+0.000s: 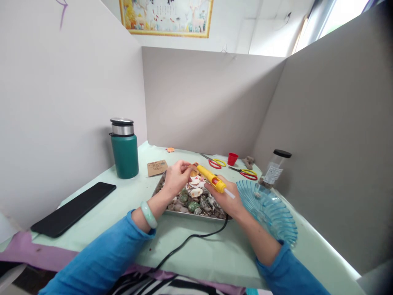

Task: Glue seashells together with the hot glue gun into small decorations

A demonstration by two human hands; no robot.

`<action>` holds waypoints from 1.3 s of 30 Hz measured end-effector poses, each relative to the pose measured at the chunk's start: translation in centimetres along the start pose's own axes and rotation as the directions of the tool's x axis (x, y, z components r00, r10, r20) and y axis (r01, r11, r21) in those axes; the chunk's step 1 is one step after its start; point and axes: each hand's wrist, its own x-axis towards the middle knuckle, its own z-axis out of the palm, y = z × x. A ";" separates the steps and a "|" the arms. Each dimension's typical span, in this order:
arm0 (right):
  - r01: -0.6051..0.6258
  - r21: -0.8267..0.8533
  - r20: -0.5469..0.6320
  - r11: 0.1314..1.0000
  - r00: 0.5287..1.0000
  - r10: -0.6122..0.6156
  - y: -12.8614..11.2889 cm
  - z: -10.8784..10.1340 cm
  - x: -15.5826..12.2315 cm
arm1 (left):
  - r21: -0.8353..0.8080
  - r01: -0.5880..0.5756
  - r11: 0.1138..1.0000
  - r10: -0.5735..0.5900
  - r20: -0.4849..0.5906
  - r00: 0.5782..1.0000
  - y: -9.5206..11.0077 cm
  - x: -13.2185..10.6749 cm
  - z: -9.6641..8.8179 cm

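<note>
My right hand (226, 197) grips a yellow glue gun (211, 178) with a white glue stick poking out of its back; its nozzle points left toward my left hand. My left hand (176, 176) pinches a small brownish shell (193, 168) at the gun's tip. Both hands hover over a metal tray (190, 214) filled with several shells. The gun's black cord (187, 241) runs down toward me across the table.
A ridged blue glass dish (270, 211) lies right of the tray. Two scissors (215, 162) (247, 173), a red cup (232, 158) and a black-lidded jar (274, 169) stand behind. A green flask (124, 149), brown card (157, 167) and black phone (73, 208) sit left. Partition walls enclose the table.
</note>
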 end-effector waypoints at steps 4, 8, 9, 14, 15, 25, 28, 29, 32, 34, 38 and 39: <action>0.015 0.011 -0.017 1.000 1.000 -0.014 0.1 0.0 0.0 | -0.003 -0.014 1.000 0.014 0.003 1.000 -0.1 0.0 0.0; 0.019 -0.006 -0.007 1.000 1.000 -0.020 0.1 0.0 0.0 | 0.027 -0.028 0.999 0.028 0.013 1.000 -0.3 0.1 0.1; 0.017 -0.015 -0.005 1.000 1.000 -0.017 0.1 0.1 0.0 | 0.041 -0.035 0.999 0.035 0.012 0.999 -0.4 0.1 0.1; 0.013 -0.018 -0.012 1.000 1.000 -0.013 0.1 0.0 0.0 | 0.097 -0.063 0.993 0.062 0.018 0.998 -0.2 0.0 0.0; 0.015 -0.013 -0.002 1.000 1.000 -0.015 0.0 0.0 0.0 | 0.100 -0.062 0.993 0.060 0.020 0.998 -0.1 0.0 -0.1; 0.014 -0.011 0.012 1.000 1.000 -0.014 0.3 0.2 -0.1 | 0.094 -0.060 0.994 0.058 0.022 0.998 -0.1 -0.1 0.0; 0.013 -0.014 0.002 1.000 1.000 -0.013 0.4 0.3 0.0 | 0.073 -0.021 0.997 0.020 0.017 1.000 -0.3 0.2 -0.2; 0.005 -0.013 -0.006 1.000 1.000 -0.005 0.4 0.3 0.0 | 0.062 0.001 0.998 -0.001 0.012 1.000 -0.4 0.4 -0.3; -0.018 -0.011 -0.023 1.000 1.000 0.017 0.3 0.1 0.1 | 0.023 0.050 0.998 -0.050 0.004 0.999 -0.9 0.8 -0.4; -0.021 -0.010 -0.021 1.000 1.000 0.021 0.1 0.0 0.1 | -0.009 0.067 0.998 -0.067 -0.003 0.998 -1.0 0.9 -0.5; -0.013 -0.026 -0.021 1.000 1.000 0.012 0.0 0.0 0.1 | -0.016 0.055 0.998 -0.055 -0.033 0.998 -0.7 0.7 -0.4; -0.011 -0.033 -0.021 0.999 1.000 0.010 0.0 0.0 0.1 | -0.004 0.046 0.999 -0.047 -0.040 0.998 -0.6 0.6 -0.4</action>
